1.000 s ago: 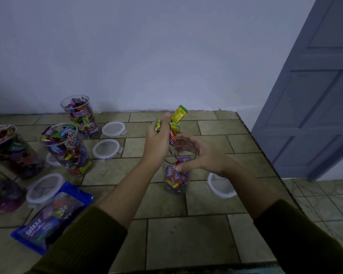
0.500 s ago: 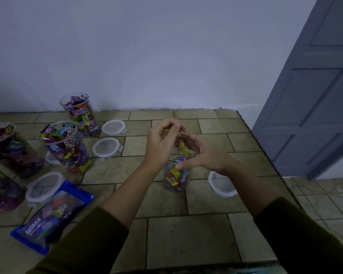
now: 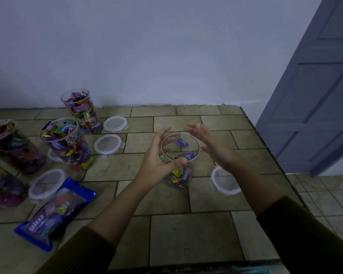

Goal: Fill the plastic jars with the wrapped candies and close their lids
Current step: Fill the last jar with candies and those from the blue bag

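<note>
Gripping jar [image 3: 181, 175] w/ left hand [image 3: 154, 161], right hand [image 3: 208, 144] open, blue bag [image 3: 53, 212] reads "Relaxa"

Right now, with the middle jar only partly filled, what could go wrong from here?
1. A purple candy looks mid-fall at the mouth of the jar. The right hand is open beside the rim, so pieces could bounce out.
2. The lid lies below the right forearm, near the edge of the counter. A sweep of the arm might knock it off.
3. The jar is tall and lightly loaded, so it may tip if the left hand loosens.
</note>
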